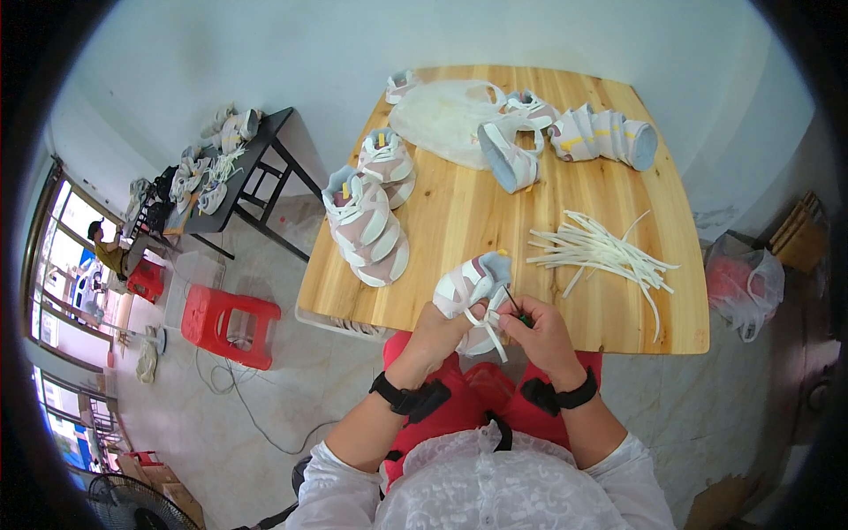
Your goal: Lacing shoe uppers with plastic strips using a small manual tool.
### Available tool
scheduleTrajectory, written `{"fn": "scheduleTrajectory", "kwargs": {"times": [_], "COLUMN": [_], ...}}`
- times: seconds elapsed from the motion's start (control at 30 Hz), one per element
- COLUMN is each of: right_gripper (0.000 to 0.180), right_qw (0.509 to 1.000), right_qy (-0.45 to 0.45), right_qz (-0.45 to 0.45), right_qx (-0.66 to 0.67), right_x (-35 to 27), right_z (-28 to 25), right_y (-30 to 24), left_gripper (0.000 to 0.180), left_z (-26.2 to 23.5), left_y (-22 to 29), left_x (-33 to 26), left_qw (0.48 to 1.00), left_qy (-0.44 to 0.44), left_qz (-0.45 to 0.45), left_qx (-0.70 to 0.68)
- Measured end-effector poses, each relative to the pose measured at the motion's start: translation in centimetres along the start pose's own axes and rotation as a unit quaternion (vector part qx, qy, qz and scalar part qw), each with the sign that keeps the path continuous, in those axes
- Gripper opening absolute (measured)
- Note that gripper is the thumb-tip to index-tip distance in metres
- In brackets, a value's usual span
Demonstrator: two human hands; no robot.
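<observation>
Both hands (490, 334) gripping small white shoe (473, 287), white laces (605, 252) on wooden table (459, 230), red stool (228, 324)

Both forearms reaching forward, left hand (440, 329) and right hand (541, 331) close together, fingers curled, seemingly in pinching grip

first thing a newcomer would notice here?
Both hands at the table's near edge: the left hand grips a small white and pink shoe, and the right hand works a white lace into it. Loose white laces lie to the right, with more shoes behind.
</observation>
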State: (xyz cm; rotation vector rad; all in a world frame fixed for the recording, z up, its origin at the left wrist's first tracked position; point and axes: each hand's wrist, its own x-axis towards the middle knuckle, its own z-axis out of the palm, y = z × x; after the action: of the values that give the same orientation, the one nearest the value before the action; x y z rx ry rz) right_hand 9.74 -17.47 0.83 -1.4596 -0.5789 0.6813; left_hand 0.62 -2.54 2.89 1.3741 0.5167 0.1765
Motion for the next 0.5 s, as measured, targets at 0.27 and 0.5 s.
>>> {"fn": "scheduleTrajectory", "kwargs": {"times": [0.27, 0.5], "right_gripper": [0.013, 0.009], "right_qw": [0.999, 0.998], "right_qy": [0.029, 0.032], "right_qz": [-0.033, -0.02], "right_qx": [-0.019, -0.052], "right_x": [0.3, 0.3], "right_z": [0.4, 0.6], "right_y": [0.6, 0.6], "left_gripper": [0.037, 0.041], "left_z": [-0.9, -1.5], "left_y": [-0.3, -1.3], "left_x": [0.5, 0.9], "left_qw": [0.996, 0.985], "left_qy": [-0.059, -0.107], "left_qz": [0.039, 0.019], "left_qx": [0.045, 0.134]}}
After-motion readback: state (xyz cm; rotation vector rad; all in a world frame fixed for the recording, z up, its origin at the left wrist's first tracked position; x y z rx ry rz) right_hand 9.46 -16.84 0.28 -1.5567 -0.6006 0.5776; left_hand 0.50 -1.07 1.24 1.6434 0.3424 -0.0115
